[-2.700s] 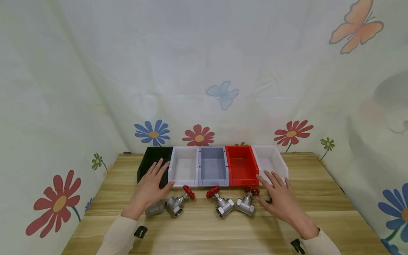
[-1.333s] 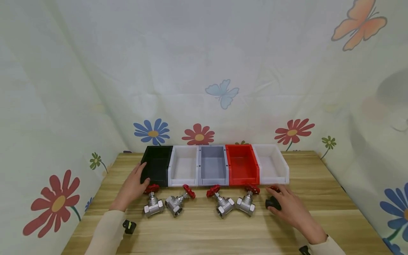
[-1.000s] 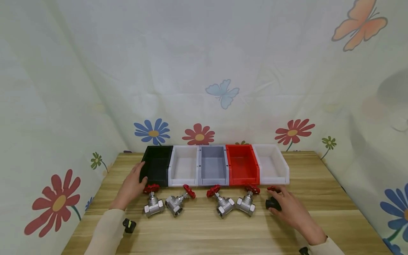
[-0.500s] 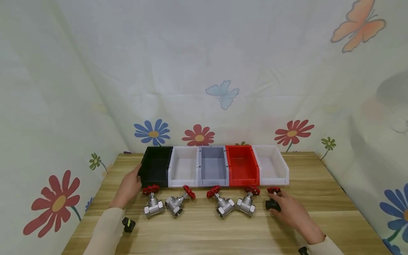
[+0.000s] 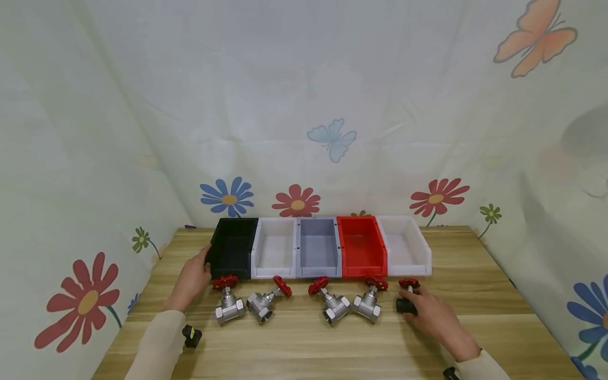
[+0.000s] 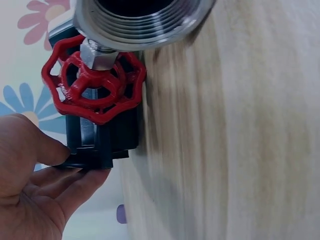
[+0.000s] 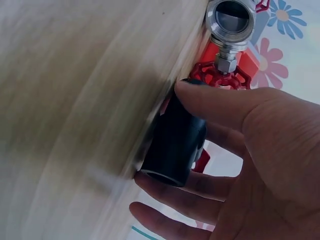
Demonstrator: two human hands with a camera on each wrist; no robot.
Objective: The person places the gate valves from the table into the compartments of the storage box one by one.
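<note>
My left hand [image 5: 191,278] is at the left side of the black bin [image 5: 233,248], its thumb and fingers pinching the bin's edge [image 6: 90,161] in the left wrist view. Just right of that hand lies a silver valve with a red handwheel [image 5: 229,307]. On the right, my right hand [image 5: 436,315] holds a black-bodied valve [image 5: 407,305] with a red handwheel, which lies on the table. The right wrist view shows the thumb on one end of the black body [image 7: 175,137] and fingers around the other end; part of the valve is hidden behind the hand.
Beside the black bin stand a white bin [image 5: 275,248], a grey bin [image 5: 317,247], a red bin [image 5: 362,248] and another white bin [image 5: 404,245]. More silver valves [image 5: 260,307] lie before them on the wooden table [image 5: 304,353]. A patterned curtain [image 5: 304,79] hangs behind.
My left hand has moved from over the black bin to its left side and taken hold of its edge. My right hand has lowered from the right white bin's front onto the black valve.
</note>
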